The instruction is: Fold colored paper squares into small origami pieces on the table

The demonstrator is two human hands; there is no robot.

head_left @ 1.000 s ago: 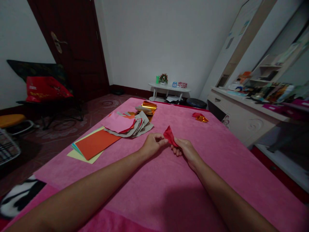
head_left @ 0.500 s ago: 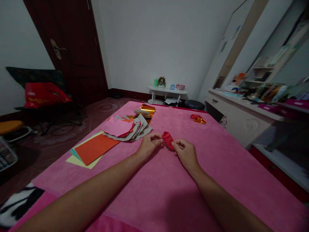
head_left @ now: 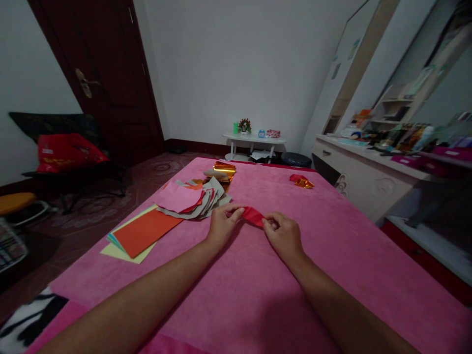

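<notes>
Between my hands a small piece of red paper (head_left: 253, 216) is stretched out above the pink cloth (head_left: 236, 285). My left hand (head_left: 224, 222) pinches its left end between thumb and finger. Its right end is gripped by the bent fingers of my right hand (head_left: 282, 233). Just left of my left hand lies a loose pile of cut paper, with a pink sheet (head_left: 179, 196) on top and grey-backed pieces (head_left: 210, 199) fanned out beside it. An orange sheet (head_left: 147, 230) rests on several coloured sheets nearer to me.
A shiny gold roll (head_left: 225, 169) sits behind the paper pile. Farther right on the cloth are crumpled red and gold pieces (head_left: 304, 183). A white dresser (head_left: 368, 169) with bottles stands at the right, and a chair holding a red bag (head_left: 70, 152) at the left.
The red paper has gone from a rounded, upright shape to a flatter strip pulled sideways between both hands. My left hand has shifted slightly left.
</notes>
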